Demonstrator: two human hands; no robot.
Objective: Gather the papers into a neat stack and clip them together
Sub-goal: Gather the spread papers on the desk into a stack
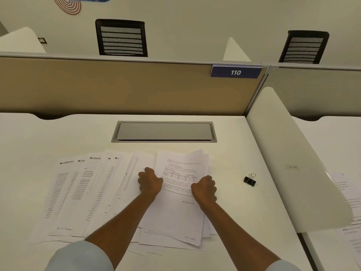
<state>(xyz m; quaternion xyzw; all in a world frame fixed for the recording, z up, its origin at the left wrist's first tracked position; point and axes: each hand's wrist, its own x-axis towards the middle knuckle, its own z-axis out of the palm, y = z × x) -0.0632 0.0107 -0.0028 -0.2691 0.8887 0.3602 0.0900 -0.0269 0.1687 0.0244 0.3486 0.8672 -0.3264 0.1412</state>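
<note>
Printed white papers (93, 192) lie fanned out across the white desk (39, 137), overlapping from left to middle. A smaller pile of sheets (179, 208), topped by a page with a table, sits at the middle right. My left hand (149, 181) has curled fingers and grips the pile's left edge. My right hand (204, 188) is curled the same way on the pile's right edge. A black binder clip (250, 180) with its wire handles up stands alone on the desk, to the right of the papers and apart from both hands.
A grey metal cable flap (164, 132) is set into the desk behind the papers. A tan partition (117, 87) with a "110" sign closes the back. A white side divider (293, 163) bounds the right, with more papers (349, 212) on the neighbouring desk beyond it.
</note>
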